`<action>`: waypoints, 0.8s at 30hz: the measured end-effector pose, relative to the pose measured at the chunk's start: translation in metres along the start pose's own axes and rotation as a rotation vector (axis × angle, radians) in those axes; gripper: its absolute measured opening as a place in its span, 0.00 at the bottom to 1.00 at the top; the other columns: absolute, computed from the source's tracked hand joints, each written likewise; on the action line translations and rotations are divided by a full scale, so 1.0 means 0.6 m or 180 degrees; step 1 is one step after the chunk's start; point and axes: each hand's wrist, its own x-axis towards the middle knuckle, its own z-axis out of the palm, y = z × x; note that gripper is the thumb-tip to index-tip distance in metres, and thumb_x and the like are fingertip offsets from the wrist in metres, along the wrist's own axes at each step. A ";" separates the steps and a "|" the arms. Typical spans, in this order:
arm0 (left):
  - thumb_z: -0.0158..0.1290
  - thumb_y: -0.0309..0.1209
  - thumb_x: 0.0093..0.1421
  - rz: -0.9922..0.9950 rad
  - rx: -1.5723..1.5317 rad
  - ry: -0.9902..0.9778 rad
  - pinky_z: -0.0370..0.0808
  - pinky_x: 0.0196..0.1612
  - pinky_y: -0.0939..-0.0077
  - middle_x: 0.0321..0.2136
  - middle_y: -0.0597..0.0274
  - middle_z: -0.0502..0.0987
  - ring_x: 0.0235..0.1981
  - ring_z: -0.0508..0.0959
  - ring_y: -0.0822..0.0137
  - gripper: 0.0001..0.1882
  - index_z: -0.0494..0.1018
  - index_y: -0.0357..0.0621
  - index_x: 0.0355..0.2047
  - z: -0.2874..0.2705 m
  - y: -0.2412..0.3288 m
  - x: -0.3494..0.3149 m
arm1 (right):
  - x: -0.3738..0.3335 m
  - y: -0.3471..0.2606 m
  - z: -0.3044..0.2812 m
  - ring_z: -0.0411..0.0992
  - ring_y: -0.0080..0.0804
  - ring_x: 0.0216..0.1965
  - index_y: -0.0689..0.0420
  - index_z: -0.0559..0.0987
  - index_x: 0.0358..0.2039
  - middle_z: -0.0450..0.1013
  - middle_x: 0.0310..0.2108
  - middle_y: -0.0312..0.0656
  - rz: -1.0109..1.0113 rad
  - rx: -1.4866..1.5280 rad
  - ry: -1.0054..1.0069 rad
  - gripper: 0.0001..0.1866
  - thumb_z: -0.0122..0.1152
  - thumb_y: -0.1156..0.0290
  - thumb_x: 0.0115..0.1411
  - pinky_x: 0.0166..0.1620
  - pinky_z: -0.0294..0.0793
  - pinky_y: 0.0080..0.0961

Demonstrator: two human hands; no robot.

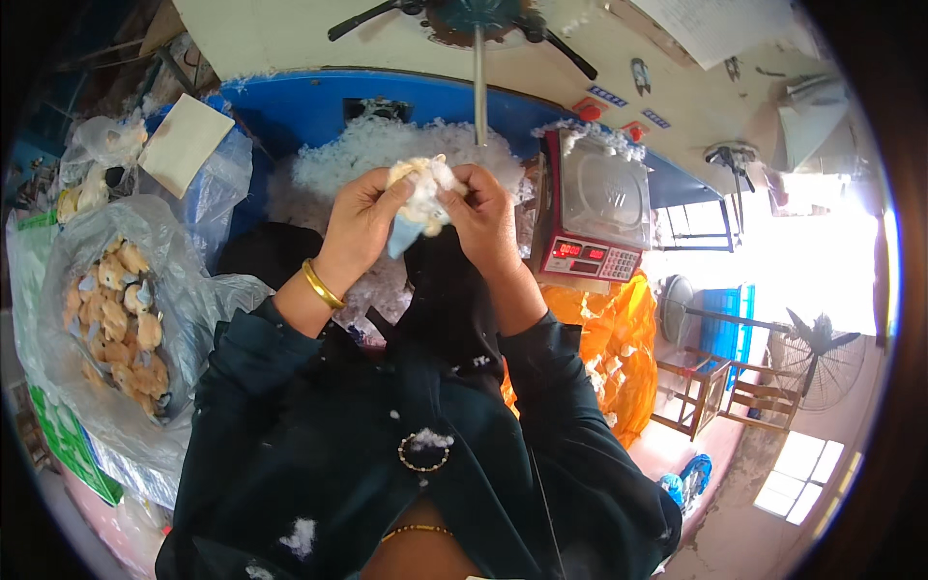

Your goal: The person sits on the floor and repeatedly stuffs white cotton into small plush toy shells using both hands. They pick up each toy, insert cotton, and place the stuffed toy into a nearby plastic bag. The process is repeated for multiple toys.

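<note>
Between my two hands is a small plush toy piece (425,198), cream and white with a light blue part hanging below it. My left hand (365,217) pinches its left side, thumb on top. Fingers of my right hand (478,213) are closed on the right side. White stuffing fluff (358,150) is heaped just beyond my hands in a blue trough (280,101). A thin metal tube (479,87) points down at the fluff, a little above the plush piece and apart from it. The undersides of my fingers are hidden.
At the left, a clear plastic bag (217,300) holds several tan and blue plush pieces (121,324). A red scale (590,217) stands close to my right hand, with an orange bag (628,358) below it. Stools (691,387) and a fan (817,358) are farther right.
</note>
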 end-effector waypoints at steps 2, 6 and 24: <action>0.52 0.31 0.60 0.0092 0.0892 -0.0126 0.67 0.28 0.79 0.23 0.61 0.74 0.23 0.71 0.74 0.10 0.71 0.35 0.37 0.011 0.008 -0.001 | -0.010 0.000 -0.015 0.63 0.16 0.25 0.64 0.75 0.32 0.68 0.22 0.31 -0.0148 0.0128 0.0177 0.11 0.66 0.70 0.55 0.27 0.64 0.17; 0.52 0.31 0.57 0.0646 0.1021 0.0031 0.68 0.27 0.72 0.21 0.56 0.71 0.22 0.71 0.67 0.11 0.70 0.35 0.33 0.056 0.030 0.014 | -0.006 -0.040 -0.045 0.63 0.15 0.25 0.63 0.74 0.32 0.69 0.23 0.32 -0.0080 -0.0039 0.0133 0.12 0.65 0.69 0.56 0.27 0.65 0.16; 0.51 0.30 0.62 0.0156 0.0059 0.0082 0.56 0.18 0.86 0.17 0.72 0.65 0.15 0.60 0.81 0.07 0.71 0.41 0.29 0.055 0.035 0.204 | 0.181 0.003 -0.042 0.63 0.14 0.21 0.62 0.74 0.26 0.70 0.21 0.33 0.0024 0.1238 0.1067 0.09 0.61 0.70 0.58 0.23 0.62 0.14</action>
